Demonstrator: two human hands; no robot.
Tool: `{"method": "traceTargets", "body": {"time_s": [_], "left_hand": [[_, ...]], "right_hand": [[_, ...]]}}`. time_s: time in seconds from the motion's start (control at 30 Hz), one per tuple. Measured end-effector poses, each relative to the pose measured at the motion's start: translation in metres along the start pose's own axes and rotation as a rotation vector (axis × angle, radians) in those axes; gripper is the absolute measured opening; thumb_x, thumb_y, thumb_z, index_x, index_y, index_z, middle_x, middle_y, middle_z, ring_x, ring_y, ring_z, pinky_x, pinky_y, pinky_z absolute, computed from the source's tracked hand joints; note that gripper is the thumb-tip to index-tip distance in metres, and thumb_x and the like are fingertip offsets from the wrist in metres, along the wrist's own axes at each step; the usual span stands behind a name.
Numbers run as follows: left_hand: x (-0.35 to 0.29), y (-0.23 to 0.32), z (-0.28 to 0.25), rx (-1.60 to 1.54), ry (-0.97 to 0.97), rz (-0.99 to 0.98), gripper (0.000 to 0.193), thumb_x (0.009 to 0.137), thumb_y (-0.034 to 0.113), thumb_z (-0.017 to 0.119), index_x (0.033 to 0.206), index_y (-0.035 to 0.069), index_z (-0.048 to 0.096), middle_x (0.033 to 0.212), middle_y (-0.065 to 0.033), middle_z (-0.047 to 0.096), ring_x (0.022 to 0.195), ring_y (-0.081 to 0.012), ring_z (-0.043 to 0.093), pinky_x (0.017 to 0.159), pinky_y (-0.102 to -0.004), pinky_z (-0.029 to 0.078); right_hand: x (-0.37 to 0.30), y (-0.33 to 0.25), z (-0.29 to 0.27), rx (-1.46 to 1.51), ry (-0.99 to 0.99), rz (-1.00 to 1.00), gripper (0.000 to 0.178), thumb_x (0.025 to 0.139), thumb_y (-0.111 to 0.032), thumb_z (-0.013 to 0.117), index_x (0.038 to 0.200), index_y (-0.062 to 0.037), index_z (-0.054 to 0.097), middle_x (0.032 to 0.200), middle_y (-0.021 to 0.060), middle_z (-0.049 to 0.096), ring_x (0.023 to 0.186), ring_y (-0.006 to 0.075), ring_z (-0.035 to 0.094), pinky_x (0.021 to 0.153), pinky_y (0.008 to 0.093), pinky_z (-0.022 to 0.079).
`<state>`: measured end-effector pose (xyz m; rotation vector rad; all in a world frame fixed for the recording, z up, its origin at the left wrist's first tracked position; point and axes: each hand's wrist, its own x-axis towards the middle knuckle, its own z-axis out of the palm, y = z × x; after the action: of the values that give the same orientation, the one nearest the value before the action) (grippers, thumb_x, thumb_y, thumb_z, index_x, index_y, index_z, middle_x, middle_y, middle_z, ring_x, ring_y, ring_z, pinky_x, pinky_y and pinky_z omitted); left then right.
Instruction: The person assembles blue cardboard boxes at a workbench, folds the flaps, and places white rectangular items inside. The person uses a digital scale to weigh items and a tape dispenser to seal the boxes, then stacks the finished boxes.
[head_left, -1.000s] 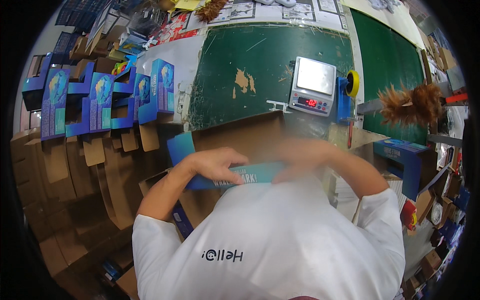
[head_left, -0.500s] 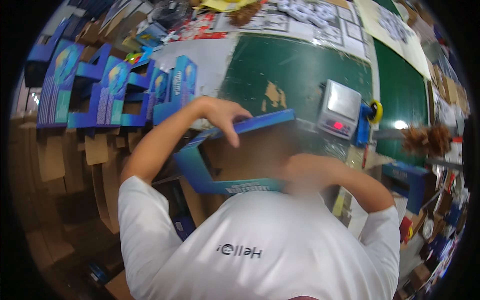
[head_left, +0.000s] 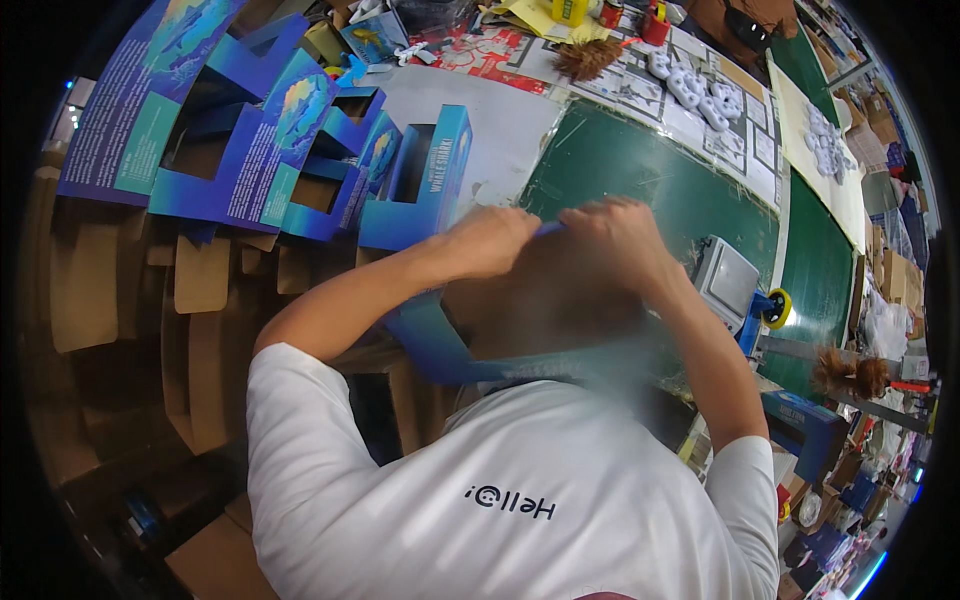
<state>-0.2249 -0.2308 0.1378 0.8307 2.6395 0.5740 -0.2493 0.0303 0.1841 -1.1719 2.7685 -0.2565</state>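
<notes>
Close to my chest is a blue cardboard display box (head_left: 432, 335) with a large cut-out window, its brown inside facing up. My left hand (head_left: 492, 242) and my right hand (head_left: 618, 235) are side by side at its far edge. The fingers of both are curled closed over that edge, thumbs hidden. The box's right side is blurred. Left of my left hand stands a similar blue window box (head_left: 425, 200) on the table.
More blue boxes (head_left: 225, 190) stand in a row at the left, brown flaps hanging down. On the green tabletop (head_left: 630, 165) at right are a scale (head_left: 728, 278) and a yellow tape roll (head_left: 778, 308). Brown fuzzy pieces (head_left: 588, 60) and white plastic shapes (head_left: 690, 88) lie farther back.
My right hand has moved from the box's near right side to its far edge, beside my left hand. The left hand has shifted right along that edge. The view has turned.
</notes>
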Motion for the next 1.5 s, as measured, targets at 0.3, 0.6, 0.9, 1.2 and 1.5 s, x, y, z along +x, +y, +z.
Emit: {"method": "traceTargets", "body": {"time_s": [0.3,0.6,0.9,1.2,1.5], "left_hand": [[-0.152,-0.074,-0.122,-0.091,0.438,-0.552,0.022,0.102,0.016,0.067,0.111,-0.005,0.066,0.106,-0.0343,0.072,0.104,-0.0568,0.067,0.085,-0.0617,0.053],[-0.229,-0.07,-0.096,-0.116,0.555,-0.816,0.028,0.105,0.021,0.069,0.122,-0.001,0.062,0.098,-0.0344,0.073,0.1,-0.0574,0.069,0.083,-0.0638,0.054],[-0.176,-0.125,-0.118,-0.12,0.421,-0.755,0.031,0.102,0.021,0.068,0.126,0.001,0.066,0.124,-0.0312,0.071,0.119,-0.0529,0.065,0.1,-0.0571,0.052],[-0.119,-0.039,-0.189,0.169,0.625,-0.576,0.038,0.099,0.012,0.067,0.135,0.0,0.063,0.114,-0.034,0.073,0.107,-0.0539,0.069,0.092,-0.0602,0.054],[-0.248,0.07,-0.37,0.226,1.387,-0.593,0.05,0.109,0.008,0.069,0.158,0.002,0.058,0.139,-0.0168,0.074,0.117,-0.0201,0.073,0.099,-0.0354,0.06]], "right_hand": [[0.121,0.019,0.045,0.985,0.454,0.399,0.061,0.107,-0.038,0.072,0.148,0.0044,0.063,0.132,0.0231,0.075,0.12,0.0286,0.073,0.106,0.0377,0.056],[0.222,-0.104,0.225,1.055,-0.071,0.604,0.11,0.093,-0.055,0.08,0.168,0.0024,0.023,0.136,0.0348,0.07,0.12,0.0487,0.073,0.095,0.0522,0.062],[0.198,-0.136,0.235,1.434,-0.171,0.465,0.098,0.105,-0.035,0.07,0.176,-0.0062,0.008,0.138,0.0331,0.066,0.112,0.0369,0.074,0.075,0.0445,0.07],[0.082,-0.078,0.142,1.744,-0.168,0.458,0.053,0.115,-0.043,0.06,0.149,-0.0027,0.064,0.124,0.0126,0.074,0.098,0.0202,0.073,0.077,0.0348,0.062],[0.031,-0.069,0.108,1.634,-0.085,0.328,0.046,0.114,-0.038,0.064,0.144,-0.0029,0.068,0.116,0.0107,0.077,0.093,0.0183,0.073,0.077,0.0347,0.062]]}}
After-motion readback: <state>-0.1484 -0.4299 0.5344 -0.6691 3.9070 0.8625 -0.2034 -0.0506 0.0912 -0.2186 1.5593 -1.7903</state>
